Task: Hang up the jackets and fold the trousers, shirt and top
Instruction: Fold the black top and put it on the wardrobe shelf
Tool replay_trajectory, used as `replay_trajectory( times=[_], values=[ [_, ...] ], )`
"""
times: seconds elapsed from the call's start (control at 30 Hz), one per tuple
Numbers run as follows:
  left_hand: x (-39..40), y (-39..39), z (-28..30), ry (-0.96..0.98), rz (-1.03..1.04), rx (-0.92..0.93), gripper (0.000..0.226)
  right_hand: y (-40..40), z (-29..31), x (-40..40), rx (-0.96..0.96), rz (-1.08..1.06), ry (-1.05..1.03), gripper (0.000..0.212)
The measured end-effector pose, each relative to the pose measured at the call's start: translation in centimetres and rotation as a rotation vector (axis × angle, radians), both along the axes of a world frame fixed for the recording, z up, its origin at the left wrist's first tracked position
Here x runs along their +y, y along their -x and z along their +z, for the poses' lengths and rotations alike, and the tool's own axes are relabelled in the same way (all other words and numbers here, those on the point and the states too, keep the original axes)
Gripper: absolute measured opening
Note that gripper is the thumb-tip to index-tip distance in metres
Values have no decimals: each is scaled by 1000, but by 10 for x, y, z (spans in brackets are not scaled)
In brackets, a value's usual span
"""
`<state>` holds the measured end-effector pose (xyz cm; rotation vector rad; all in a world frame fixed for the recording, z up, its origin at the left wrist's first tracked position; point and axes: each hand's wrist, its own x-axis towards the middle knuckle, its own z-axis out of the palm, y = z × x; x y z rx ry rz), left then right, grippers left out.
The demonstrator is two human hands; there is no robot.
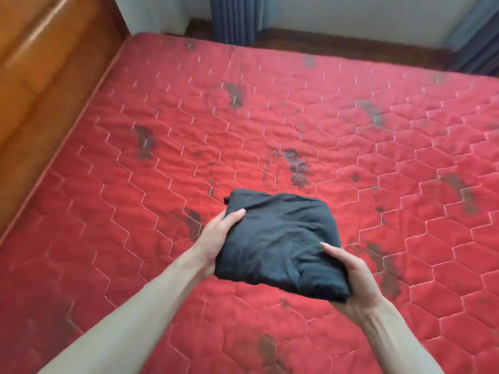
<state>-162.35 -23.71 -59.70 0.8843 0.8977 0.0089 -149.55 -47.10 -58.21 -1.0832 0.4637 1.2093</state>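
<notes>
A dark, folded garment (280,238) is held in a compact bundle above the red quilted mattress (324,125). My left hand (216,238) grips its left edge, thumb on top and fingers underneath. My right hand (353,276) holds the near right corner, thumb lying across the top fabric. Which garment it is cannot be told from the fold. No other clothes or hangers are in view.
The mattress has a hexagon stitch pattern with dark stains. A wooden headboard (40,76) runs along the left side. Blue curtains (232,17) hang at the far wall, with more curtain (478,41) at the far right.
</notes>
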Motion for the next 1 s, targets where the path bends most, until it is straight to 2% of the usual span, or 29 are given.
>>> replay_trajectory(
  times=[0.1, 0.23, 0.33, 0.47, 0.63, 0.8, 0.93, 1.0],
  values=[
    [-7, 34, 88, 5, -5, -61, 44, 17, 82, -4, 16, 36, -45, 67],
    [-28, 91, 199, -16, 67, -86, 56, 42, 186, -8, 36, 106, -141, 49],
    [-47, 133, 260, 5, 224, -85, 48, 64, 250, -7, 49, 193, -211, 44],
    [-77, 189, 323, 128, 461, -228, 41, 91, 305, 7, 65, 294, -349, 58],
    [-115, 262, 370, -24, 711, -295, 48, 136, 349, 27, 50, 498, -402, 59],
    [-152, 337, 389, -121, 997, -291, 40, 201, 378, 53, 45, 779, -380, 55],
    [-183, 407, 399, -106, 1237, -300, 36, 270, 397, 74, 27, 961, -409, 71],
    [-196, 444, 407, -135, 1323, -308, 36, 311, 405, 83, 36, 1041, -441, 72]
  ],
)
